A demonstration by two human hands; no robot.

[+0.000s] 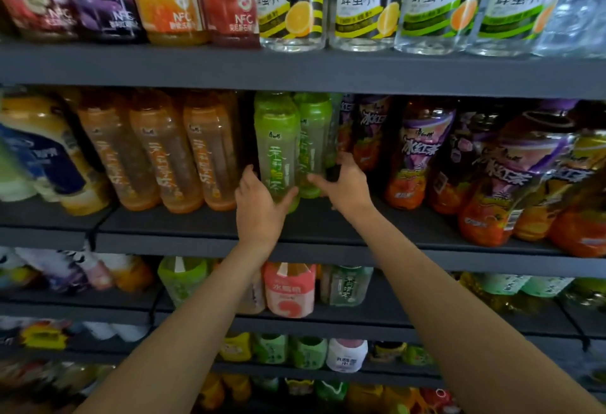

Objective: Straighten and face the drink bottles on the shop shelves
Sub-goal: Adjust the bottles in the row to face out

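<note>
Two green tea bottles stand side by side on the middle shelf, between the orange bottles and the purple-labelled iced tea bottles. I have my left hand curled around the lower body of the front green bottle, thumb on one side and fingers wrapping the base from the other. My right hand sits at the second green bottle; its fingers reach across the front low down and the thumb lifts behind, a loose half-wide grip that I judge is touching rather than clamping.

Both bottles look full, so I expect some weight, and thin plastic walls that give a little under pressure. Smooth label film could slip when I twist it. I would take hold low on the body, where it is widest, and turn from there.

Both forearms reach up and forward, nearly straight, wrists bent slightly inward toward each other.
</note>
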